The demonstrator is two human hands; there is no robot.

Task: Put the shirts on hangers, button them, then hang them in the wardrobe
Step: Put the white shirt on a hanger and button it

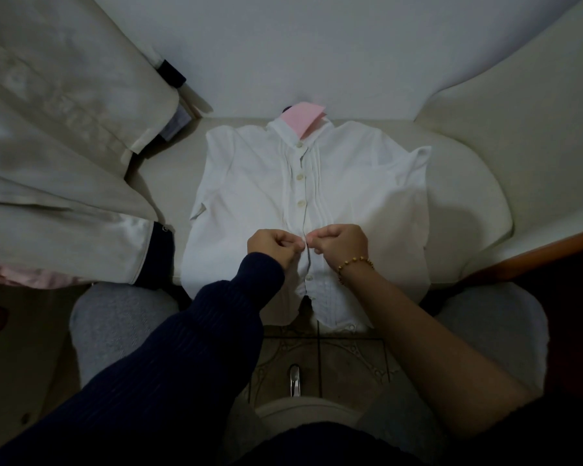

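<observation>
On the pale bed (468, 183), in the middle, lies the white shirt (249, 196) — soft, light and floppy, so hold it by the front edges. At 9 o'clock sits a pile of clothes (54, 146). Left hand (273, 245) and right hand (342, 243) meet at 6 o'clock on the shirt, fingers pinched shut on its front edges. One button (300, 203) above looks done — lower ones wait.

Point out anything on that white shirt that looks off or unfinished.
The white shirt lies flat, upper buttons closed. At the bottom hem the front edges gape apart below the left hand and right hand, which pinch the placket. Nothing looks damaged.
</observation>
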